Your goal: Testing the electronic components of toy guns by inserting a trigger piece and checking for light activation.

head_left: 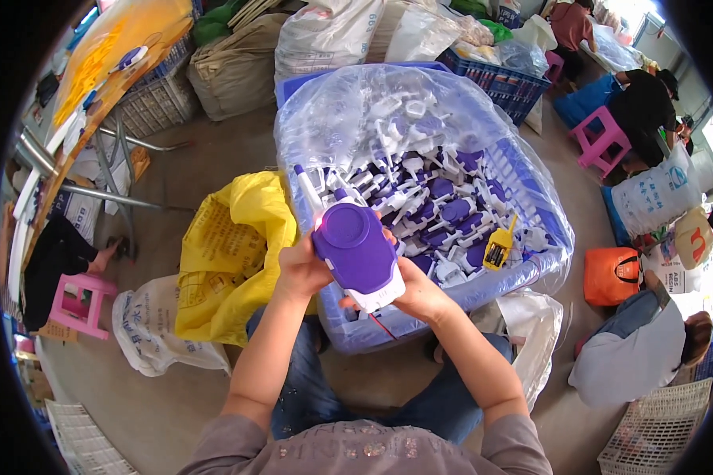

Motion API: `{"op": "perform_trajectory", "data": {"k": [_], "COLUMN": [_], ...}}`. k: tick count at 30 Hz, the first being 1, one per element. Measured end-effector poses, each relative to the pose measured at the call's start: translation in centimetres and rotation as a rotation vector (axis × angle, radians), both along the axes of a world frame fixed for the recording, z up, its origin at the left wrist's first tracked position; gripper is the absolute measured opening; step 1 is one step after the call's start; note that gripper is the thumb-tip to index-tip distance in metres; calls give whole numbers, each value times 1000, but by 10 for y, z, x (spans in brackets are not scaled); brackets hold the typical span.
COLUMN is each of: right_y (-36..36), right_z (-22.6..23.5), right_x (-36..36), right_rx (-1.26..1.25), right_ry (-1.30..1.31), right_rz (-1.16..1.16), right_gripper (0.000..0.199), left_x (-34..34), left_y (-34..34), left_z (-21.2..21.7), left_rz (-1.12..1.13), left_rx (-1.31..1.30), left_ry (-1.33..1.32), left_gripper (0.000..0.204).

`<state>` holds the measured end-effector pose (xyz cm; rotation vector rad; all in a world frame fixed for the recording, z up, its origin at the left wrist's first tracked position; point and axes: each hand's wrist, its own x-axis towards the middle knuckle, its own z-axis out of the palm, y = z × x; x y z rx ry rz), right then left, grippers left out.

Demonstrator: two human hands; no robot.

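Both my hands grip a purple and white plastic device over the near half of a large blue crate. It has a round raised disc and a narrow neck pointing away from me. My left hand wraps its left side, and my right hand holds its lower right side. A pinkish light glows at its left edge. Below the device a thin red wire runs down. Many similar purple and white pieces lie heaped in the crate. Among them sits a yellow plastic piece with a dark compartment.
Clear plastic film drapes the blue crate. A yellow sack and a white sack stand to the left, beside a pink stool. Full sacks line the back. Other people sit on the right, near an orange bag.
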<state>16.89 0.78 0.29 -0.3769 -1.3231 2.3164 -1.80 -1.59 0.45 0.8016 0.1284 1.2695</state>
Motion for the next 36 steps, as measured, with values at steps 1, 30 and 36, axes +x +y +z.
{"op": "perform_trajectory", "data": {"k": [1, 30, 36], "right_y": [4, -17, -7], "right_z": [6, 53, 51], "right_x": [1, 7, -4], "right_rx": [171, 1647, 313], "right_ry": [-166, -378, 45], "right_rz": [-22, -834, -687], "right_gripper": [49, 42, 21], "left_x": [-3, -4, 10], "left_y": [0, -7, 4], "left_z": [0, -5, 25], "left_rz": [4, 272, 122], "left_rx": [1, -193, 152], "left_ry": [-1, 262, -239], "left_gripper": [95, 61, 84]}}
